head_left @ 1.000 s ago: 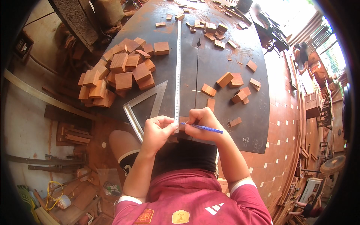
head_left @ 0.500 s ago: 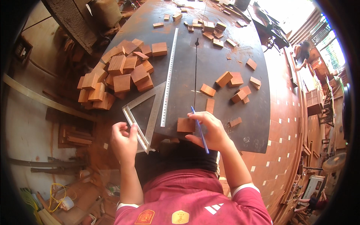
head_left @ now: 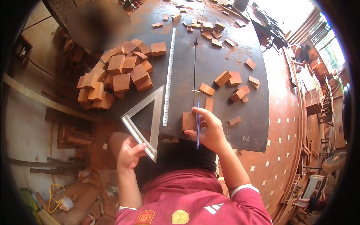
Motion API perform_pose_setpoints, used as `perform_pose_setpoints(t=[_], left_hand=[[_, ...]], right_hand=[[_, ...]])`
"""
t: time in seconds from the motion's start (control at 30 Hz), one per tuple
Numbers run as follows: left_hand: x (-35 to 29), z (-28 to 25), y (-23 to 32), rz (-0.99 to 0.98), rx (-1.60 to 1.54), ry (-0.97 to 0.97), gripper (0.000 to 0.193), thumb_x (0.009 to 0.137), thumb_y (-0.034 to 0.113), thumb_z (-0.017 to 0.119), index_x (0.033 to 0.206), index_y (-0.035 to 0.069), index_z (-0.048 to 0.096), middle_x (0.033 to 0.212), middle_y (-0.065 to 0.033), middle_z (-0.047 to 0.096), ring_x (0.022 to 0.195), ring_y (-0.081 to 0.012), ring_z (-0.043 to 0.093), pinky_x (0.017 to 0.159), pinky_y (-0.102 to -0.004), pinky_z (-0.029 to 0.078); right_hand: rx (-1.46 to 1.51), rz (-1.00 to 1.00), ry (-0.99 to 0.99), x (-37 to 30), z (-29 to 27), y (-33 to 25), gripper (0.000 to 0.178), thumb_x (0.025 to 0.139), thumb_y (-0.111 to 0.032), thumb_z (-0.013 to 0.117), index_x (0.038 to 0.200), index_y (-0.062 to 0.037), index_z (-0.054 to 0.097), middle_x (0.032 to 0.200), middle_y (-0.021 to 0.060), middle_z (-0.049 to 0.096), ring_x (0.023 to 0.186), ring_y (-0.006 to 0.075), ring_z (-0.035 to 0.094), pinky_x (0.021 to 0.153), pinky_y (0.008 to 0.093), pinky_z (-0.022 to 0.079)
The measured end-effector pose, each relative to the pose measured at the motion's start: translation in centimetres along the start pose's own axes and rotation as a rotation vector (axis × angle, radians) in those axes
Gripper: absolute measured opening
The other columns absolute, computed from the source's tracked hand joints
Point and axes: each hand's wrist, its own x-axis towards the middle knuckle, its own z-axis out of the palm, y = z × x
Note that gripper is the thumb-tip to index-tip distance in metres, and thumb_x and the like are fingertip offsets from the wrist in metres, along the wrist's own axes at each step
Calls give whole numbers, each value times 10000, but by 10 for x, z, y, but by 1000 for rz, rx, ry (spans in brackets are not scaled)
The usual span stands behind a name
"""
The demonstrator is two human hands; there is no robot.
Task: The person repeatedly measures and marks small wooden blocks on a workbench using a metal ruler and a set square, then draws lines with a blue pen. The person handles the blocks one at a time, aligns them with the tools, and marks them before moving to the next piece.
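My left hand [head_left: 131, 153] is closed on the lower edge of a triangular metal square [head_left: 154, 127], lifting it at the table's front edge. In my right hand [head_left: 210, 129] a blue pen [head_left: 198, 131] stands nearly lengthwise to the table, caught among the fingers. The thumb and index finger of that hand also span the right side of a small reddish wooden block [head_left: 188, 121] at the table's front edge. Between the two hands, a white steel ruler [head_left: 169, 78] lies lengthwise on the dark tabletop.
A pile of wooden blocks [head_left: 122, 82] occupies the table's left side. Loose blocks [head_left: 234, 78] lie to the right, and more offcuts [head_left: 207, 26] at the far end. A thin slot [head_left: 195, 71] runs along the dark table [head_left: 225, 127]. A co-worker [head_left: 300, 54] is at far right.
My left hand has taken a firmer grip on the square and drawn it slightly nearer. My right hand has turned the block and the pen has swung more upright. A blurred round shape appears upper left.
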Motion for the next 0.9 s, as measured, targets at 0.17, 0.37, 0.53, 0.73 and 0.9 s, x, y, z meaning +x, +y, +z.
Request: perform_pose_setpoints(t=[0.17,0.37,0.53,0.73,0.9], left_hand=[[-27,19,-3,80,31,-63,254,795,3,760,1033,-44,683,917,-160,744,804,-239,752,681,-354,657],[-32,68,-7,90,250,-102,240,869,25,771,1080,-13,665,944,-113,753,821,-145,730,687,-268,616],[-27,80,-8,32,311,-121,265,870,18,768,1100,-10,640,940,-99,748,824,-132,724,679,-256,610],[-30,85,-16,68,325,-91,260,870,6,763,1094,-13,631,923,-82,739,800,-119,717,666,-249,601],[-35,95,-17,90,331,-56,250,875,-3,755,1090,-22,628,916,-83,737,790,-116,716,662,-244,600]], right_hand=[[96,54,-17,-3,-1,-1,705,731,-111,941,1356,-53,619,1221,105,684,941,167,672,762,326,603],[141,9,117,-6,-7,2,480,817,-147,879,1240,-44,676,1037,97,723,861,170,695,713,303,591],[182,87,127,-6,-20,-2,152,928,-40,731,1049,27,667,756,17,656,696,38,576,641,220,475],[321,153,46,4,-16,-5,102,880,6,671,968,17,620,766,9,637,716,42,576,643,226,480],[337,174,-19,15,-11,0,94,844,-18,684,849,25,601,703,40,642,669,44,583,591,253,489]])
